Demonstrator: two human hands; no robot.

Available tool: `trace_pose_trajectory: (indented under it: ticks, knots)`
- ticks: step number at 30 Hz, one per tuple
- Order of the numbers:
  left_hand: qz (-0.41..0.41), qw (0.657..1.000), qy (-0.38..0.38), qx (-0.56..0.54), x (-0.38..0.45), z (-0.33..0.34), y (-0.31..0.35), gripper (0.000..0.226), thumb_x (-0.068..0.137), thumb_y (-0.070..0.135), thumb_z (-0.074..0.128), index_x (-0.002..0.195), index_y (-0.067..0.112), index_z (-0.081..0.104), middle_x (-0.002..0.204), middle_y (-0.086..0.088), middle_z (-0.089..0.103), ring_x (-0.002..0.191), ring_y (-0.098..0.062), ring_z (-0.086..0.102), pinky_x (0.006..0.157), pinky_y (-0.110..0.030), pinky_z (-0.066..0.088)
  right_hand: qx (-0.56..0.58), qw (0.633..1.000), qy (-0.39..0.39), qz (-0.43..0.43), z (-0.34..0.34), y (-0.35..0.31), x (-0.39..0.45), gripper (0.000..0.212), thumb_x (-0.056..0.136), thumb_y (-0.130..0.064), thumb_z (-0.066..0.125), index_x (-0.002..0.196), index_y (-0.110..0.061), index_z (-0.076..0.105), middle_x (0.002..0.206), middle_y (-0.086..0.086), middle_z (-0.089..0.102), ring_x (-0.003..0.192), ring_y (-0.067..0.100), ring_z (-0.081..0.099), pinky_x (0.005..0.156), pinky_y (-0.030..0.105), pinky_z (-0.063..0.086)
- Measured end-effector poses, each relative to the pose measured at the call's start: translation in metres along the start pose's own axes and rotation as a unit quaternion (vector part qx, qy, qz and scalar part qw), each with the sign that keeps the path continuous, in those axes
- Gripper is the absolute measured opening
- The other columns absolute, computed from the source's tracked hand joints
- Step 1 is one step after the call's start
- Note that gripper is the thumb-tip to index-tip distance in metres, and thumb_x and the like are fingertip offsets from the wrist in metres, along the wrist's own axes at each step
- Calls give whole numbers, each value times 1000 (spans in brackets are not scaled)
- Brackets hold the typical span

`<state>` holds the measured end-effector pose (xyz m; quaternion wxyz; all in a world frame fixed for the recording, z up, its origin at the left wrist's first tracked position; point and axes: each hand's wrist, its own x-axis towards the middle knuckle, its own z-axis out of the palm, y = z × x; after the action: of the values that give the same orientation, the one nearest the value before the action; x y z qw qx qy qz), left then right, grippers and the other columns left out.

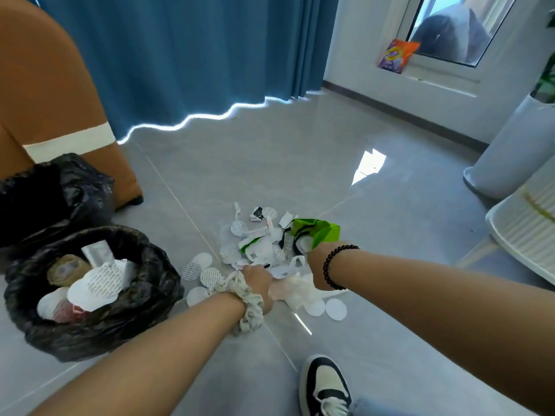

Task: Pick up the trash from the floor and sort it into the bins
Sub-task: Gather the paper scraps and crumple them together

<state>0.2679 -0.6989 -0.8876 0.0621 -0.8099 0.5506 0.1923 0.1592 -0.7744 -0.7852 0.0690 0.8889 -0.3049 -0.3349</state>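
Head view caught both hands down in the trash pile [264,244], at two o'clock from the near bin [162,283]. Left hand [258,279] and right hand [315,271] gathered flimsy clear wrapping [295,291]; exact grip unclear. Featherlight, crinkly, slippery stuff: best bunched and scooped.

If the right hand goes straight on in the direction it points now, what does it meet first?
The right hand points away from the person, into the trash pile. Most likely it would first meet the green paper bag just beyond its wrist, though depth is hard to judge from this one view.
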Motion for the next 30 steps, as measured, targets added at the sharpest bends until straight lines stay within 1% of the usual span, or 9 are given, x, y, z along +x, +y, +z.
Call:
trace_pose_trajectory:
  ticks: [2,6,11,15,20,22,25,28,30]
  knots:
    - [19,997,29,-62,-13,-38,-5,42,90,20,55,131,15,53,136,-6,50,127,-23,46,103,-28,37,38,999,27,3,-5,4,-4,5,85,-11,51,85,-11,46,77,2,49,70,21,52,74,31,51]
    - [19,980,79,-179,-16,-104,-16,36,85,11,56,119,19,66,128,-1,61,117,-18,55,92,-17,39,147,987,73,-2,-7,4,11,44,84,-22,57,123,-10,41,107,8,60,93,27,60,80,39,55]
    - [14,946,149,-287,-13,-139,-22,20,78,10,65,90,23,74,89,2,71,83,-12,61,76,-18,45,304,949,86,10,-5,15,21,77,77,-38,71,138,-15,30,131,11,43,113,28,51,89,37,50]
    - [65,910,103,-397,-25,-164,-13,19,72,8,73,82,24,71,77,4,70,76,-12,67,77,-25,56,417,899,133,-22,-12,30,3,98,74,-35,77,149,-23,16,148,5,25,130,23,39,99,30,40]
    - [147,856,70,-490,-51,-203,12,23,78,-4,65,85,18,69,78,-4,71,68,-12,66,69,-24,56,421,887,181,-53,-15,46,-18,90,67,-34,80,142,-30,30,140,-3,35,121,20,47,100,35,44]
    - [156,818,80,-547,-65,-211,20,25,80,-8,60,84,15,68,74,-5,69,64,-13,66,61,-23,54,414,892,174,-56,-13,49,-27,75,66,-37,79,132,-31,43,130,-4,43,110,22,53,95,39,48]
    - [165,798,75,-575,-88,-213,20,26,82,-10,57,83,14,67,79,-9,68,69,-16,67,57,-21,52,399,898,174,-65,-21,49,-44,51,71,-34,77,114,-22,54,113,-2,57,91,20,57,83,37,51]
    - [146,781,104,-599,-106,-217,15,24,84,-7,58,87,15,67,88,-6,69,79,-15,66,67,-25,56,396,890,220,-43,-44,44,-62,41,76,-31,73,110,-19,54,94,-4,56,83,18,52,71,26,43]
    - [94,771,161,-609,-112,-218,6,21,86,0,58,94,17,65,99,-3,68,91,-17,64,83,-33,55,435,860,268,-3,-53,40,-69,42,74,-36,74,109,-21,55,93,-3,58,83,18,54,66,25,42]
